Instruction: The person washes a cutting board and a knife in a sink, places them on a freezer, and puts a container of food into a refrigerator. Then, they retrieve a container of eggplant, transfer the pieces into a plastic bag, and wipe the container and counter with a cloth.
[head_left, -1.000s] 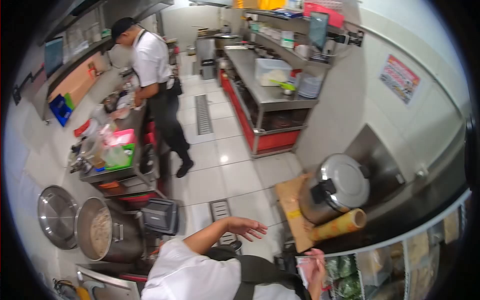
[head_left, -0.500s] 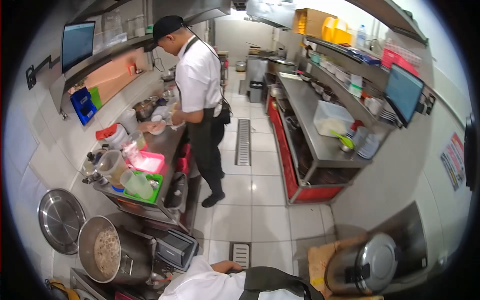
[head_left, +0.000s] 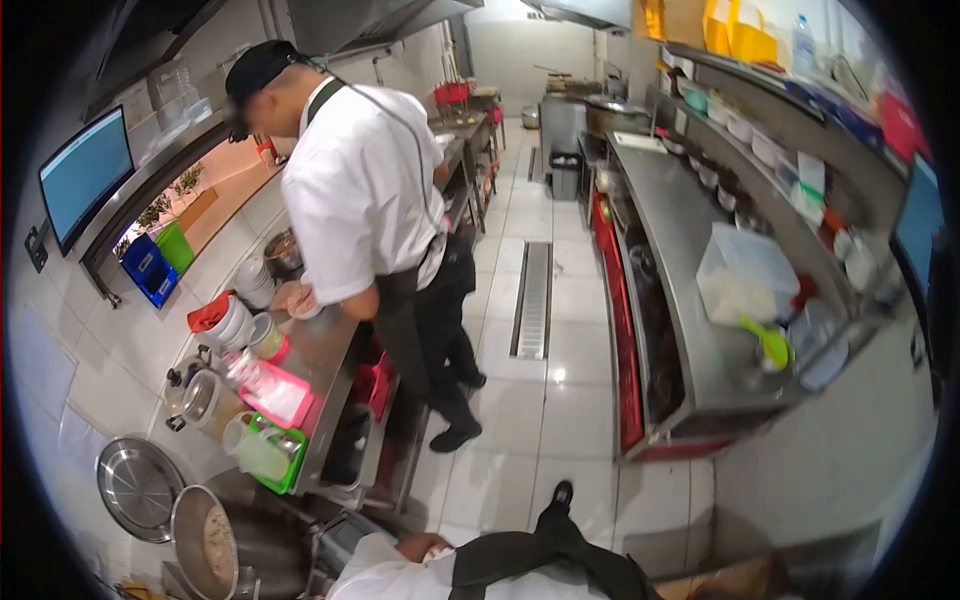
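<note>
At the bottom of the head view, my left hand [head_left: 418, 545] shows partly, below my white sleeve [head_left: 375, 565] and in front of my dark apron [head_left: 525, 565]. Its fingers are too small and hidden to tell whether they are open or closed. A whitish patch lies at its edge, which I cannot make out. Just left of it is a dark grey bin [head_left: 350, 535]. Beyond that stands a large metal pot [head_left: 265, 550] with pale, cloudy contents. My right hand is out of view. One dark shoe [head_left: 563, 495] of mine steps forward on the tiles.
A co-worker [head_left: 365, 190] in a white shirt stands at the left counter [head_left: 340, 350]. On it are a green tray [head_left: 290, 478], a pink tray [head_left: 305, 408] and plastic containers. The right counter [head_left: 660, 240] holds a clear tub [head_left: 735, 275]. A floor drain [head_left: 533, 300] runs along the aisle.
The view has moved forward and turned, so the co-worker appears larger and nearer. My left hand has drawn closer to my body. My shoe has come into view. The round metal container at lower right has left view.
</note>
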